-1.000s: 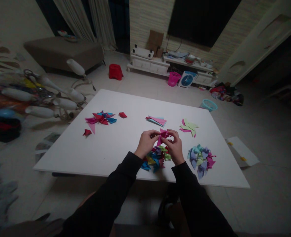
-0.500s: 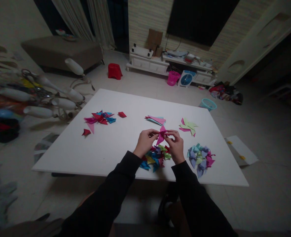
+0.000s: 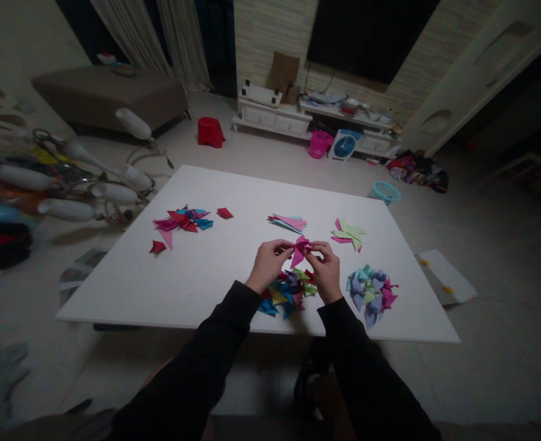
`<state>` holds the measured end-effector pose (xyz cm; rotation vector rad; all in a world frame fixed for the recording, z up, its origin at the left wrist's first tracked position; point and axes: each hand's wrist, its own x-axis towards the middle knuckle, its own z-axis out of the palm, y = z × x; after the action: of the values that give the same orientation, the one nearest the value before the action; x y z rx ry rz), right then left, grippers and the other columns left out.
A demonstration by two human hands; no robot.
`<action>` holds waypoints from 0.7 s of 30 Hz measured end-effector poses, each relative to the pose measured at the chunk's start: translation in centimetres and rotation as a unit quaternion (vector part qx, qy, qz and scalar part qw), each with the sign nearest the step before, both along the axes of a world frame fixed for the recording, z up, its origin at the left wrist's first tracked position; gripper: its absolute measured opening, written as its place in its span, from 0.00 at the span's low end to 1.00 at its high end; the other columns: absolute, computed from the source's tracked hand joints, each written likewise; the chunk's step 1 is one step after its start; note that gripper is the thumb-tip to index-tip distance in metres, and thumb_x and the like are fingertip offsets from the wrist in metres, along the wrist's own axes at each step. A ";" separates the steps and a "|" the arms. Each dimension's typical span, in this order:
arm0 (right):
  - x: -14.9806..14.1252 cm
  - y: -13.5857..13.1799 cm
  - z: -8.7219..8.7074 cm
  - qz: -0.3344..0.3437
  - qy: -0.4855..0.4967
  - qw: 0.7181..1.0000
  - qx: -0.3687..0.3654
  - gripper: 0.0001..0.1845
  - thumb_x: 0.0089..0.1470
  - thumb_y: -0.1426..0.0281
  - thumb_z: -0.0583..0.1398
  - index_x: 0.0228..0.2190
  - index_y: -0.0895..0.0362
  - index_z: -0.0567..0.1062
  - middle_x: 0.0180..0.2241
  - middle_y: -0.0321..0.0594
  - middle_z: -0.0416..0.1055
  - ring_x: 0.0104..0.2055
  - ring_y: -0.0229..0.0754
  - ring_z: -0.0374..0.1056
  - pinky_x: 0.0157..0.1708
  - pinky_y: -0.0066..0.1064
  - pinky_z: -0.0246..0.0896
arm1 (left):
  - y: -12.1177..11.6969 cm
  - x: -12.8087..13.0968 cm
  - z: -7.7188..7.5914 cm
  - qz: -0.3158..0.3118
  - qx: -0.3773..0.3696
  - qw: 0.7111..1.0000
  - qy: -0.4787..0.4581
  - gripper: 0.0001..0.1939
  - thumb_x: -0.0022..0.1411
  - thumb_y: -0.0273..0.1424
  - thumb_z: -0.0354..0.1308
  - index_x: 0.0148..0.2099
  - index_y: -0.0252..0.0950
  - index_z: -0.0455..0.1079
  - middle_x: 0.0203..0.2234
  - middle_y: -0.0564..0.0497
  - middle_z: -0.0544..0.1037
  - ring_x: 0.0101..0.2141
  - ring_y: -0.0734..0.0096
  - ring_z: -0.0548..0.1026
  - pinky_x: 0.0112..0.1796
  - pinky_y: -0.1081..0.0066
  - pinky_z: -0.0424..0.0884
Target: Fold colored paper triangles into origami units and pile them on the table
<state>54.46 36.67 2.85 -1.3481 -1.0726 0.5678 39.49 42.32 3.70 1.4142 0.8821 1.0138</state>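
Observation:
Between my two hands is a bright pink origami crane (image 3: 300, 250), held above the white table (image 3: 197, 263). My left hand (image 3: 270, 260) pinches it from the left with thumb and forefinger. From the other side, the fingertips of my right hand (image 3: 324, 266) are closed on it. Just below my hands lies a pile of folded paper pieces (image 3: 286, 299) in blue, yellow, green, red and purple, partly hidden by my wrists. A second pile, of lilac, mint and pink pieces (image 3: 371, 291), sits right of my right hand.
Flat-folded pink and blue papers (image 3: 289, 222) and green and pink ones (image 3: 348, 233) lie farther back. At the left are a red, blue and pink pile (image 3: 185, 218) and two loose red pieces, one nearer (image 3: 157, 247) and one beyond (image 3: 225, 213). A teal basket (image 3: 385, 192) stands behind the table.
The view has shifted slightly, so the room and table appear a little farther left. Both hands keep their pinch on the pink crane, with hardly any movement.

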 end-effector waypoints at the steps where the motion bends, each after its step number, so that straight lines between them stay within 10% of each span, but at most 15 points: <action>1: 0.0 0.0 0.0 0.000 0.001 1.000 0.001 0.11 0.50 0.60 0.69 0.28 0.54 0.78 0.39 0.41 0.71 0.42 0.43 0.69 0.30 0.30 0.63 | 0.0 0.0 0.0 0.001 0.002 1.000 0.001 0.09 0.58 0.31 0.62 0.39 0.33 0.81 0.32 0.45 0.83 0.31 0.66 0.78 0.35 0.69 0.73; 21: 0.8 -0.5 -0.4 0.000 -0.014 0.999 -0.039 0.12 0.51 0.60 0.67 0.29 0.56 0.79 0.31 0.39 0.76 0.33 0.40 0.69 0.32 0.31 0.61 | 0.0 -0.3 0.0 -0.004 0.009 0.998 0.067 0.12 0.58 0.35 0.61 0.40 0.33 0.80 0.32 0.45 0.82 0.29 0.67 0.77 0.31 0.70 0.70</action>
<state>55.29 36.22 2.48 -1.4275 -1.0825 0.5988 39.16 42.35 3.71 1.5124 0.9666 0.9313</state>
